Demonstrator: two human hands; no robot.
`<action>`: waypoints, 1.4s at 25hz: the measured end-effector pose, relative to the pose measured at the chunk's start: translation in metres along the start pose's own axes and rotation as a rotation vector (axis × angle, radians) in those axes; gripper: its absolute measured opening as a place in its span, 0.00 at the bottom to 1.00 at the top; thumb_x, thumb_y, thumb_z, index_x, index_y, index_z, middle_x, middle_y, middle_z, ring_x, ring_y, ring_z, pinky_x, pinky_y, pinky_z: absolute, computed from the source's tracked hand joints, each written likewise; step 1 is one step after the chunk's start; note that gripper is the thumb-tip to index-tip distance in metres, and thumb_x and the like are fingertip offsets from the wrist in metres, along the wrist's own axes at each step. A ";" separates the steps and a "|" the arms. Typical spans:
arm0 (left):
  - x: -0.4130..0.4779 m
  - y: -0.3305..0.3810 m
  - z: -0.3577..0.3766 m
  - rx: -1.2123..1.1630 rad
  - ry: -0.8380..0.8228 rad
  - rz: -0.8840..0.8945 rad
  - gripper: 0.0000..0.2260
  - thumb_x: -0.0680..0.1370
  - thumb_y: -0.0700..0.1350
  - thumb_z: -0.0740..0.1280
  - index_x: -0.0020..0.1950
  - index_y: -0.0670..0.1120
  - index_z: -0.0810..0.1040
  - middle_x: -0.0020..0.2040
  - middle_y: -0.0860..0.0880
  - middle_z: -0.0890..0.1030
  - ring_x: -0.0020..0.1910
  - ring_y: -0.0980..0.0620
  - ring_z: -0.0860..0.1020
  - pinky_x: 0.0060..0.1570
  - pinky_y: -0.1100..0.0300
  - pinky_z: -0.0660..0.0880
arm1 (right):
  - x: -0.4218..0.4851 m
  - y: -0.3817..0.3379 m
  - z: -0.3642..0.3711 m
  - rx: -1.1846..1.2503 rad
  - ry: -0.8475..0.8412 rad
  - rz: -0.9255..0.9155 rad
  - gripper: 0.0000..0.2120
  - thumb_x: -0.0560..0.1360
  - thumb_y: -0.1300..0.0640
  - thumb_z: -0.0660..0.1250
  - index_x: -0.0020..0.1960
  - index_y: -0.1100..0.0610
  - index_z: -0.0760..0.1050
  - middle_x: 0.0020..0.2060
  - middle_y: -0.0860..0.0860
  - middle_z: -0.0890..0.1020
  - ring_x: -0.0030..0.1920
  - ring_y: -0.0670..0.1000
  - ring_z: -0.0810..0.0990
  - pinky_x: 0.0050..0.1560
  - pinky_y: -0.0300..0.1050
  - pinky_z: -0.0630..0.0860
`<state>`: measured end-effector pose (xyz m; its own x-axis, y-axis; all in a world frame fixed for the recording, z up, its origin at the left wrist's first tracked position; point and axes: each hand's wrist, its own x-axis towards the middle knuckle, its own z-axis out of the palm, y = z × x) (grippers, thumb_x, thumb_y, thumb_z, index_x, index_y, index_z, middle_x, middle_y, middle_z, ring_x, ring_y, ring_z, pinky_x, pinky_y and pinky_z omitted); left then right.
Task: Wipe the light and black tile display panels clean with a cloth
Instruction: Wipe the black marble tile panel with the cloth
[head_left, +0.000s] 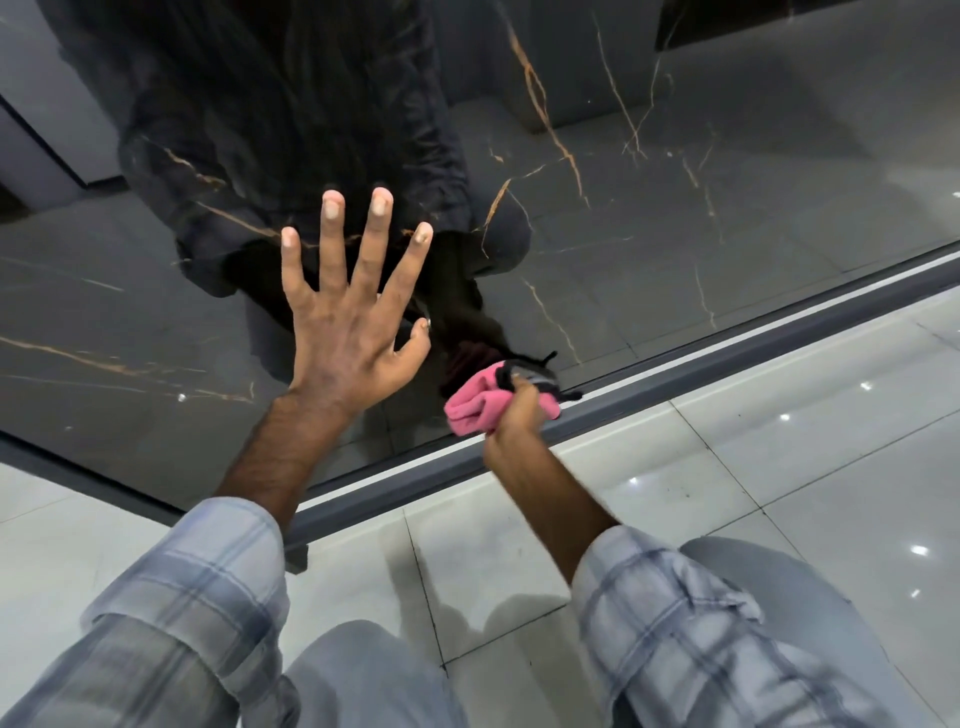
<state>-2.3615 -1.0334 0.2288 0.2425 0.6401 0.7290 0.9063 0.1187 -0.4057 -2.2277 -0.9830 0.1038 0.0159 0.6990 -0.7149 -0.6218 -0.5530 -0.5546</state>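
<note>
A glossy black tile panel (675, 208) is filling the upper part of the head view, its dark face crossed by thin gold-brown veins. The polish is mirroring the room: a dim figure in dark, creased clothing is showing in it, along with the grid lines of a tiled floor.

The left hand (348, 332) is lying flat against the panel with its fingers straight and spread wide, holding nothing. The right hand (511, 415) is gripping a bunched pink cloth (470, 408) with a black edge, its fingers curled round the cloth. The cloth is pressing against the bottom edge of the panel, just above the grey frame rail (727, 358) that is running diagonally along the panel's foot. The right forearm is looking blurred.

Below the rail, the floor (779, 467) is showing large, pale, shiny tiles with dark grout lines, and small bright spots of light are glinting on them. Soft shadows are falling across the tiles near the person's legs.

Both forearms are coming out of rolled pale blue checked sleeves (197, 597), and light grey trousers (363, 675) are showing at the bottom of the view.
</note>
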 end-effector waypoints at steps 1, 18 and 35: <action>0.000 0.000 0.001 -0.008 0.009 0.001 0.41 0.73 0.55 0.71 0.84 0.50 0.60 0.83 0.40 0.55 0.80 0.33 0.49 0.77 0.40 0.31 | 0.006 -0.024 -0.003 -0.046 0.060 -0.133 0.16 0.78 0.51 0.69 0.61 0.59 0.72 0.55 0.60 0.81 0.51 0.56 0.81 0.55 0.49 0.78; -0.003 0.012 -0.004 -0.171 0.040 -0.058 0.33 0.77 0.52 0.68 0.82 0.48 0.66 0.84 0.43 0.57 0.82 0.36 0.49 0.77 0.36 0.38 | 0.029 -0.059 -0.027 -0.338 0.088 -0.826 0.47 0.71 0.41 0.75 0.82 0.47 0.53 0.77 0.51 0.58 0.75 0.58 0.66 0.72 0.61 0.71; 0.041 0.068 0.018 0.000 0.061 -0.262 0.41 0.76 0.57 0.70 0.82 0.43 0.56 0.80 0.35 0.56 0.77 0.28 0.51 0.74 0.37 0.29 | 0.041 -0.116 -0.043 -0.591 -0.071 -1.323 0.43 0.69 0.46 0.76 0.79 0.53 0.60 0.72 0.57 0.63 0.71 0.54 0.66 0.72 0.55 0.69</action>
<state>-2.2958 -0.9856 0.2210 0.0201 0.5404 0.8412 0.9408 0.2744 -0.1988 -2.1213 -0.9092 0.1209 0.2621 0.8473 0.4620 0.2252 0.4118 -0.8830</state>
